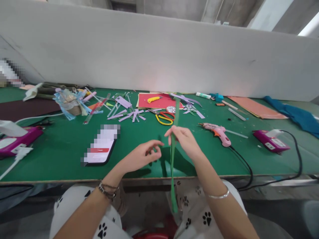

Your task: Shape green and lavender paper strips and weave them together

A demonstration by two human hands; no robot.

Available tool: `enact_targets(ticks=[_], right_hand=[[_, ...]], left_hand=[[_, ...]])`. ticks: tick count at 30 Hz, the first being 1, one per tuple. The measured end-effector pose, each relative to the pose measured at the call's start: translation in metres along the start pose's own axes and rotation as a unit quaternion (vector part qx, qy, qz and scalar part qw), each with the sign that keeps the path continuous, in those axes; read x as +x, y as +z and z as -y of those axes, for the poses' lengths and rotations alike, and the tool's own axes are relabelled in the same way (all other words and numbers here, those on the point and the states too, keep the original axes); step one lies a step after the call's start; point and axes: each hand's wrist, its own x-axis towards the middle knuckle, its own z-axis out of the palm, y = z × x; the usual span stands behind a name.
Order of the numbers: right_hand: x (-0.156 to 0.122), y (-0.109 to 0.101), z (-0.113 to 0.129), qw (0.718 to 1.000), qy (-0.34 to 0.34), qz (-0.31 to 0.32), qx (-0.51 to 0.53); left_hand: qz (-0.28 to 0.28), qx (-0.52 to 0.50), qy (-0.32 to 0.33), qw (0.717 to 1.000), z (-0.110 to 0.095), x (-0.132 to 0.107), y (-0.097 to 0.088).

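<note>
Pinched in the fingers of my right hand (183, 139) is a long green paper strip (172, 162). It stands nearly upright, its upper end rising above the hand and its lower end hanging past the table edge. My left hand (144, 154) hovers to the left of the strip, apart from it, with loosely curled fingers and nothing visible between them. Beyond the hands lie red-and-yellow scissors (165, 118). To the right rests a pink hot glue gun (216, 131) with a glue stick in its back.
A phone (103, 146) lies on the left. Purple paper strips (134, 114) are scattered ahead, beside red paper (143, 100) with a yellow utility knife (154, 99) on it. Magenta power strips stand left (32, 136) and right (271, 141), with cords trailing. A white partition (159, 53) closes the back.
</note>
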Motion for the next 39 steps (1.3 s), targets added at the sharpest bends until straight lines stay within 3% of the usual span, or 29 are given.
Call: enact_targets(ticks=[2,4,6,9,12,15,20,23,28,33,39], right_hand=[[-0.005,0.013,-0.001,0.983,0.022,0.182,0.01],[-0.009,0.025,-0.003,0.945,0.037,0.324,0.026],[-0.012,0.033,-0.006,0.91,0.044,0.41,0.046],[-0.012,0.037,-0.007,0.887,0.055,0.454,0.067],[-0.011,0.036,-0.005,0.893,0.07,0.441,0.051],[-0.01,0.03,0.001,0.913,0.067,0.402,-0.009],[-0.012,0.021,0.01,0.98,0.025,0.184,-0.072],[-0.014,0.026,0.01,0.991,0.009,0.112,-0.069],[-0.015,0.04,0.002,0.996,-0.021,0.083,-0.038],[-0.015,0.041,0.002,0.997,0.008,0.078,0.005],[-0.014,0.043,0.001,0.993,0.025,0.109,0.031]], left_hand=[[-0.064,-0.069,0.026,0.995,0.002,0.001,-0.003],[-0.097,-0.141,0.051,0.984,0.004,0.001,-0.006],[-0.112,-0.205,0.069,0.97,0.004,-0.002,-0.01],[-0.116,-0.281,0.087,0.948,0.004,-0.006,-0.014],[-0.131,-0.314,0.097,0.935,0.003,-0.008,-0.017],[-0.147,-0.291,0.095,0.94,0.001,-0.007,-0.018],[-0.216,-0.166,0.093,0.958,-0.002,-0.003,-0.011],[-0.243,-0.152,0.078,0.955,-0.002,0.001,-0.004],[-0.235,-0.219,0.064,0.945,0.004,0.005,0.002],[-0.232,-0.277,0.067,0.93,0.009,0.007,0.001],[-0.238,-0.343,0.068,0.906,0.009,0.01,-0.002]])
